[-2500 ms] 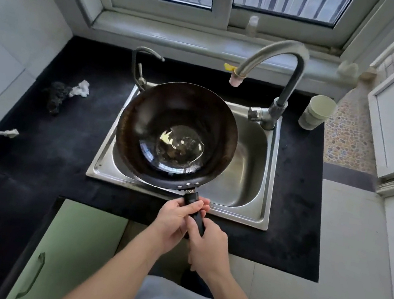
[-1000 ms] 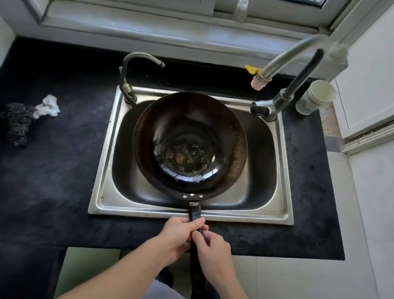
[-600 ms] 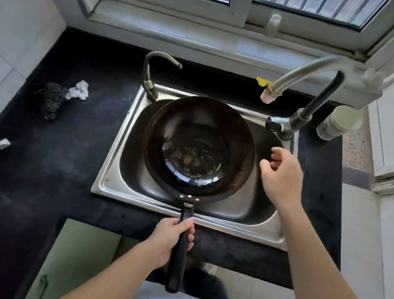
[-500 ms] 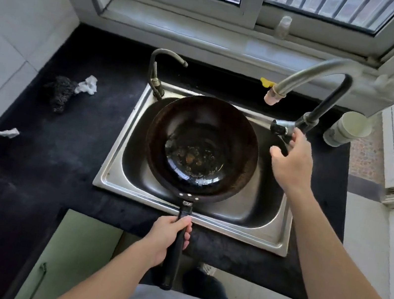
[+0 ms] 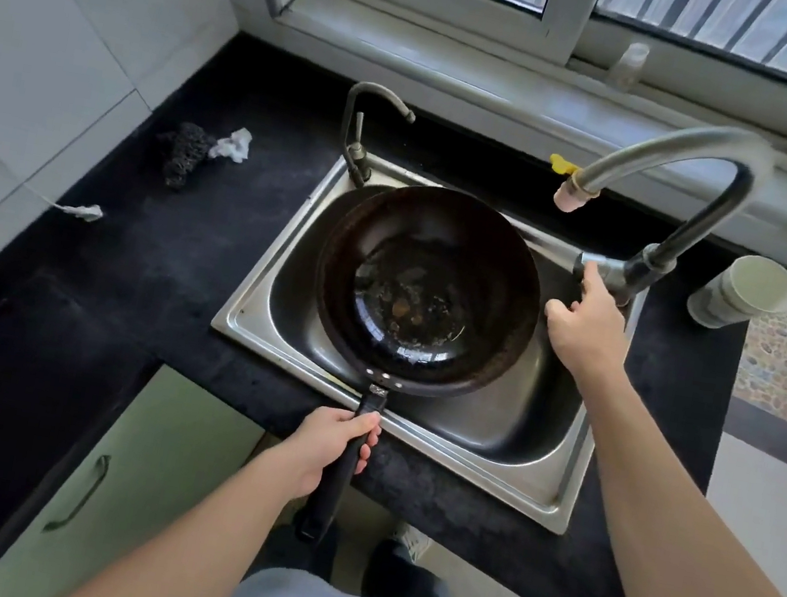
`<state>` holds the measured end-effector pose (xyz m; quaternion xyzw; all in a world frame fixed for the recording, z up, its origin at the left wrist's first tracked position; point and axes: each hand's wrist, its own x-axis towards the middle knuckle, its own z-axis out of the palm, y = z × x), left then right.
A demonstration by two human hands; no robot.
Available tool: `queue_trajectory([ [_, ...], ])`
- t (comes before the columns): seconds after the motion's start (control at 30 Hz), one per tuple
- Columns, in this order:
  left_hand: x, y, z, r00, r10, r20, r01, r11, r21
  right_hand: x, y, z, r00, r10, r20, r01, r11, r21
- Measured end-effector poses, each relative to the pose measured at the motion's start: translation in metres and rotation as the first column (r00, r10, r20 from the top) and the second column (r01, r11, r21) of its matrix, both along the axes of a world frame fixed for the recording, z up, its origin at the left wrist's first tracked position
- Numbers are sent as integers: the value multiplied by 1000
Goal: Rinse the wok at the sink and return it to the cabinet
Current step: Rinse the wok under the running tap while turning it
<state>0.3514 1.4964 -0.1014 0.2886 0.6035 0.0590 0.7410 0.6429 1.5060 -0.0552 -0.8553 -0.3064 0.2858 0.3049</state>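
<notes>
A dark wok (image 5: 428, 294) sits in the steel sink (image 5: 549, 507), with brown residue and a little wetness at its bottom. Its black handle (image 5: 341, 472) sticks out over the counter's front edge, and my left hand (image 5: 329, 449) grips it near the pan. My right hand (image 5: 585, 325) reaches over the sink's right side, its fingertips touching the lever (image 5: 595, 260) at the base of the tall curved faucet (image 5: 676, 153), thumb spread apart. The spout ends above the wok's far right rim. No water is seen running.
A small second tap (image 5: 356, 135) stands at the sink's back left corner. A stack of paper cups (image 5: 741, 294) sits right of the faucet. A black scrubber (image 5: 184, 151) with white scraps lies on the dark counter at left. A green cabinet door (image 5: 132, 478) is below.
My right hand let go of the wok handle and moved up right to the faucet lever. My left hand keeps the handle; the wok stays in the sink.
</notes>
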Motion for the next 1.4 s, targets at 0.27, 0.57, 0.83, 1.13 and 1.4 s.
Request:
queue_trajectory([
  [0.27, 1, 0, 3, 1000, 4, 6, -4, 1000, -11, -2, 3, 3, 999, 7, -38, -7, 1000, 1],
  [0.57, 0, 2, 3, 1000, 2, 18, -2, 999, -34, -2, 5, 2, 999, 28, -24, -28, 1000, -12],
  [0.83, -4, 5, 2, 1000, -19, 23, 20, 999, -50, -11, -1, -1, 999, -20, -45, 21, 999, 27],
  [1.13, -9, 13, 3, 994, -81, 76, 88, 991, -102, -79, -62, -8, 973, -205, -102, 206, 979, -6],
  [1.4, -15, 26, -11, 972, -195, 129, 210, 971, -111, -209, -104, -34, 932, -185, -312, 119, 969, -219],
])
